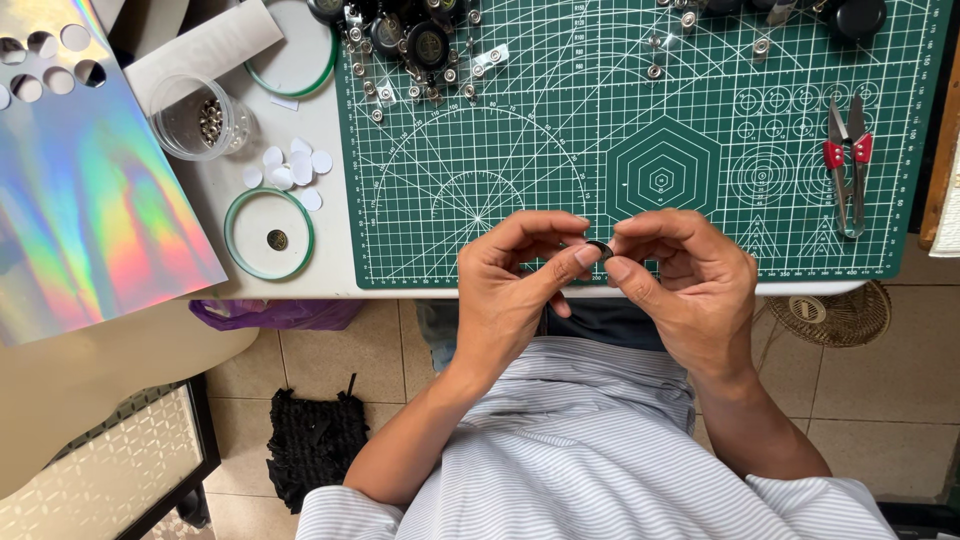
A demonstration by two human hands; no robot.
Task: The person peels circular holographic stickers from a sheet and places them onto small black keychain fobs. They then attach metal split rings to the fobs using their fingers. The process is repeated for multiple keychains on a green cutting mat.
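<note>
Two bare hands meet over the near edge of the dark green gridded cutting mat (620,160), which lies on the white counter (290,270). The left hand (510,290) is curled with its thumb and forefinger pinched on a small round black disc (600,249), and the right hand (680,285) closes on the same disc from the other side, fingertips touching it; each grip is narrow and shut on the disc, which sits held between the two hands just above the mat's edge. Both forearms rise from a grey-and-white striped shirt (590,450). Far to the left of the grip and beyond it, a clear round plastic cup (195,118) holds a cluster of small metal snaps. Nearer on that side, a green-rimmed round lid (268,234) carries one small dark disc at its middle, with white paper circles (290,168) scattered just beyond it. Well to the right of the grip lie red-handled thread snips (848,160). Beyond the grip, black round badge reels with clear straps (420,45) are heaped on the mat. A holographic sheet with punched holes (90,190) lies farthest left.
</note>
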